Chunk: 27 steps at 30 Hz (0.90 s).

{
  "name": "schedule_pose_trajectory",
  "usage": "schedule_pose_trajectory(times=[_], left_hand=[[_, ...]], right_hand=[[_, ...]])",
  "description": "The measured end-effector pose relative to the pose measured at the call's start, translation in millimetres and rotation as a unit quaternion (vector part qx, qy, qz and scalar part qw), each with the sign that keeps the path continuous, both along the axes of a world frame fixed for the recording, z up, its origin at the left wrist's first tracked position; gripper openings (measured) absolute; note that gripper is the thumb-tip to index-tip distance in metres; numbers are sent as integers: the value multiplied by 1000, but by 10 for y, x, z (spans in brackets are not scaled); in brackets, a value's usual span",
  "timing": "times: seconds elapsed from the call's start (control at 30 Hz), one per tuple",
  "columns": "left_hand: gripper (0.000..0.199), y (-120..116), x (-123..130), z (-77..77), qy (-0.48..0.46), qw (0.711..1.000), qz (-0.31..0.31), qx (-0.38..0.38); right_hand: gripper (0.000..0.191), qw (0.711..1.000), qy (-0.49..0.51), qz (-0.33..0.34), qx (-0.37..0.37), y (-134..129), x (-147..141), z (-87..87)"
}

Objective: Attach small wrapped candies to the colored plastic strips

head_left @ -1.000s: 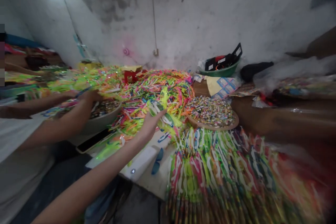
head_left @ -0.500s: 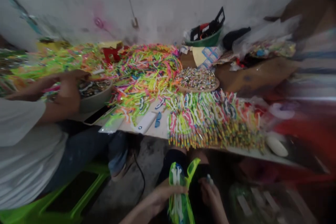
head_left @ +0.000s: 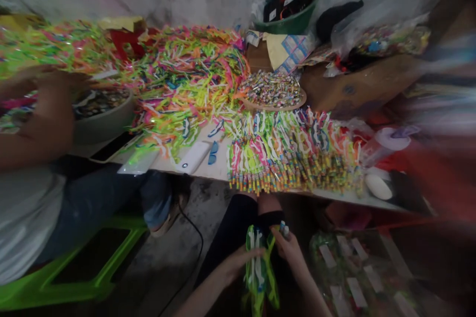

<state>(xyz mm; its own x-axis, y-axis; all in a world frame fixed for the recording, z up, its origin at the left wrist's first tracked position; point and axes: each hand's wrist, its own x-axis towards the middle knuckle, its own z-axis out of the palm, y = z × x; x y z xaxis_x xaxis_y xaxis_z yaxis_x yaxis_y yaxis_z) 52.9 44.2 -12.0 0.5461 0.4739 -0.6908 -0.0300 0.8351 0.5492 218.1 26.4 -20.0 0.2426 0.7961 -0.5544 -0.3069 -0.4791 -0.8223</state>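
Low in the view, over my lap, my left hand [head_left: 238, 263] holds a green plastic packet [head_left: 259, 272] with white strips inside. My right hand [head_left: 292, 252] pinches the packet's upper right edge and also grips a small whitish piece [head_left: 284, 228] between its fingers. Both hands sit below the table's front edge [head_left: 334, 197], in front of a row of finished coloured packets [head_left: 293, 153].
A co-worker's arm [head_left: 40, 124] at left reaches over a grey bowl [head_left: 100, 124]. A heap of neon strips [head_left: 186, 79] covers the table, with a round tray of small pieces [head_left: 273, 91] behind the packets. A phone [head_left: 193, 157] and a green stool [head_left: 70, 272] are nearby.
My left hand came back from the neon heap down to my lap with a green packet, and my right hand joined it. The view tilted down and shifted right.
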Motion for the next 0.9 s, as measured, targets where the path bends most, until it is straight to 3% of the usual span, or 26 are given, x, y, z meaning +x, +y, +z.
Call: schedule_pose_trajectory(times=[0.2, 0.33, 0.47, 0.67, 0.9], left_hand=[[50, -16, 36, 62, 2, 999, 40, -8], [49, -9, 27, 163, 14, 999, 37, 11], [45, -17, -1, 198, 34, 998, 19, 44], [46, 20, 7, 136, 84, 985, -6, 152], [41, 36, 39, 193, 171, 947, -52, 267]], right_hand=[[49, 999, -12, 49, -15, -61, 62, 85], [47, 998, -26, 48, -8, -104, 93, 148], [49, 999, -30, 30, 13, -88, 186, 316], [51, 997, -63, -15, 49, -44, 296, 542], [45, 991, -113, 18, 74, -48, 299, 498]])
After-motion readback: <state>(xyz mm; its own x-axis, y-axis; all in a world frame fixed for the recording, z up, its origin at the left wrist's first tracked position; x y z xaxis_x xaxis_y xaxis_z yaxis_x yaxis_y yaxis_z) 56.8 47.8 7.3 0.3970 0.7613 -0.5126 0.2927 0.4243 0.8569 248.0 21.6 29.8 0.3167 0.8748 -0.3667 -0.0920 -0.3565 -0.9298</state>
